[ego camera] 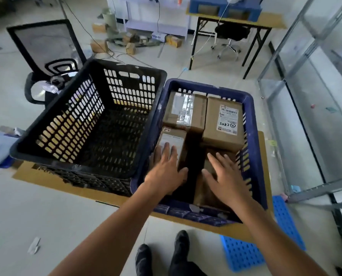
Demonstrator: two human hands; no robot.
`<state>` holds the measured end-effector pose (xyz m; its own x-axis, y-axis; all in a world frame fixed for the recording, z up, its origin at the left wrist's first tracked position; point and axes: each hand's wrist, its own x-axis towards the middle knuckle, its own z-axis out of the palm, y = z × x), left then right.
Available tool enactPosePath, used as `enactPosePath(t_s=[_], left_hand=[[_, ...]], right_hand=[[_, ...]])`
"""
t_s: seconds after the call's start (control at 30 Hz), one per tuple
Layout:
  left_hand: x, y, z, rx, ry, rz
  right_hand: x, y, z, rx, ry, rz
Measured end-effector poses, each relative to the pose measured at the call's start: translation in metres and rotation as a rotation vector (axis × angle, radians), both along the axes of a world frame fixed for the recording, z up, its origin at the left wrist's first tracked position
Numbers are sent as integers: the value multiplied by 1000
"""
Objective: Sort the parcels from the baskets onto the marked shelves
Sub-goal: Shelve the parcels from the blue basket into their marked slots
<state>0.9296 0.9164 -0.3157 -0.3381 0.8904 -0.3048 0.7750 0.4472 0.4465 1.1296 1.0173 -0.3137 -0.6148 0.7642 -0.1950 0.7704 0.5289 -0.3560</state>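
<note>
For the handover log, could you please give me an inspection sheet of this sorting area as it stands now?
Surface: cardboard sheet on pale floor, under both baskets.
Job's things: black basket, no parcels seen; blue basket holds at least four brown parcels, one labelled parcel far right.
Clutter: small boxes and scraps on far floor; blue perforated panel by the feet.
Grippers: left hand flat on near-left parcel, fingers straight; right hand spread over near-right parcel.
Cables: loose cables across far floor.
Surroundings: mesh chair, desk, metal shelving on the right.
</note>
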Motion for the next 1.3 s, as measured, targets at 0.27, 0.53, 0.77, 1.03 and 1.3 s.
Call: enactPosePath(t_s=[0.27,0.53,0.77,1.03,1.3], left_hand=[[-1,2,5,177,-132,142],[-19,-3,-7,12,-476,445],[-18,0,1,88,-698,474],[-23,-22,60,343,-945,278],[3,-63,96,505,-1127,-51]], right_hand=[[-6,4,-25,-64,-134,49],[-23,-3,-22,-275,-48,159],[-25,-4,-8,-372,-3,163],[-15,-57,48,-426,387,-89],[-14,-164,80,-208,1044,-458]])
